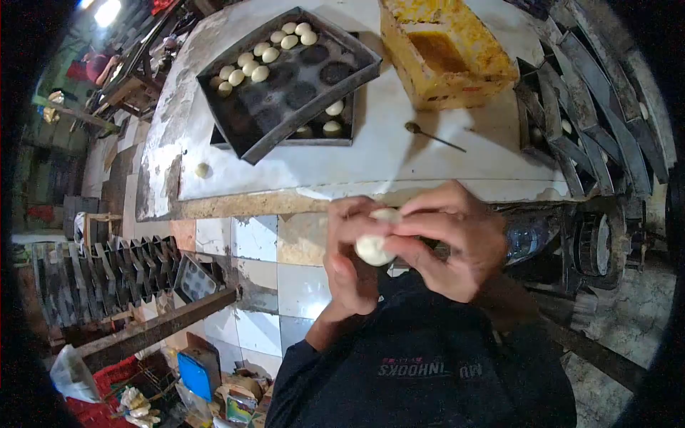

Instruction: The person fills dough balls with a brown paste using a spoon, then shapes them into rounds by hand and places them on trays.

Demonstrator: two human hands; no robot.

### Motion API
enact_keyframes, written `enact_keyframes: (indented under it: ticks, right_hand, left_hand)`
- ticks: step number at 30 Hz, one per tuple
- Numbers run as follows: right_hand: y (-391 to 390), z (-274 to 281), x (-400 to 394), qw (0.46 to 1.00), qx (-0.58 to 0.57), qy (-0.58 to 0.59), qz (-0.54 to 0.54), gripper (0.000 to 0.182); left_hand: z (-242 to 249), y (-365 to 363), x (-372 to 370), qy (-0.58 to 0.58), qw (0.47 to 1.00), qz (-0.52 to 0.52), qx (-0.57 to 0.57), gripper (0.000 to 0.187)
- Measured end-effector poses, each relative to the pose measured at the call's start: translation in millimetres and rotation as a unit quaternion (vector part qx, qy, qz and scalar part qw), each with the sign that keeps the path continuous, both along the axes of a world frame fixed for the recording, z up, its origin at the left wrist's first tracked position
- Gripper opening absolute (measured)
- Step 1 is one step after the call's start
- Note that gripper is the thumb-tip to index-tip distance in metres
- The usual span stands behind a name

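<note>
Holding one dough ball (374, 246) at chest height, just off the near edge of the floured table (399, 153), you have both hands closed around it. Your left hand (349, 260) cups it from below and behind, fingers curled, thumb over the top. Your right hand (449, 239) comes in from the other side, fingertips pinching at the upper part of the ball. Neither hand is open; both have hold of the same piece. Whether there is filling inside I cannot tell.

Done so far, judging by the upper tray (289, 78): roughly a dozen pale shaped balls (260, 57) sit in its cups, crowded toward the far-left corner. The remaining cups on that tray, the larger share, show dark and unfilled. A lower tray (325, 132) sticks out beneath it with a few balls (333, 108) visible; the rest of it is hidden.

One stray ball (203, 170) lies by itself on the table's left side, well apart from the trays.

A yellow block (446, 46) in stained wrapping stands at the far right of the table. A spoon (432, 135) lies between it and the near edge.

Stacks of dark trays stand on edge at the right (571, 121) and down at the left (100, 274).

My reading: early to middle of the upper tray, with most cups yet to fill and the piece in your hands not yet placed.
</note>
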State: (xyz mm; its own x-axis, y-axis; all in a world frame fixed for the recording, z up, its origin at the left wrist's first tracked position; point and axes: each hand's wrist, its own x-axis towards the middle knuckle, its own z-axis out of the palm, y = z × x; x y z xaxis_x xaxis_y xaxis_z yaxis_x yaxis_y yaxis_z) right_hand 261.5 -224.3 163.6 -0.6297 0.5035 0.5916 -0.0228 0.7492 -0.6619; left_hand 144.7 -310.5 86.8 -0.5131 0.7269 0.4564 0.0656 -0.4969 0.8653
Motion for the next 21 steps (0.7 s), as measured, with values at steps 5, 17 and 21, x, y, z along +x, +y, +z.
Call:
enact_keyframes:
  ticks: [5, 17, 21]
  right_hand:
    - [40, -12, 37, 0.995, -0.075, 0.069, 0.014, 0.022]
    - [155, 3, 210, 0.998, -0.016, -0.009, -0.066, 0.017]
    - [192, 24, 275, 0.986, -0.084, -0.112, -0.093, 0.029]
  left_hand:
    - [9, 53, 13, 0.114, 0.985, -0.071, 0.111, 0.035]
    - [66, 242, 179, 0.084, 0.954, -0.213, 0.193, 0.043]
    - [73, 264, 219, 0.19, 0.979, -0.071, 0.022, 0.033]
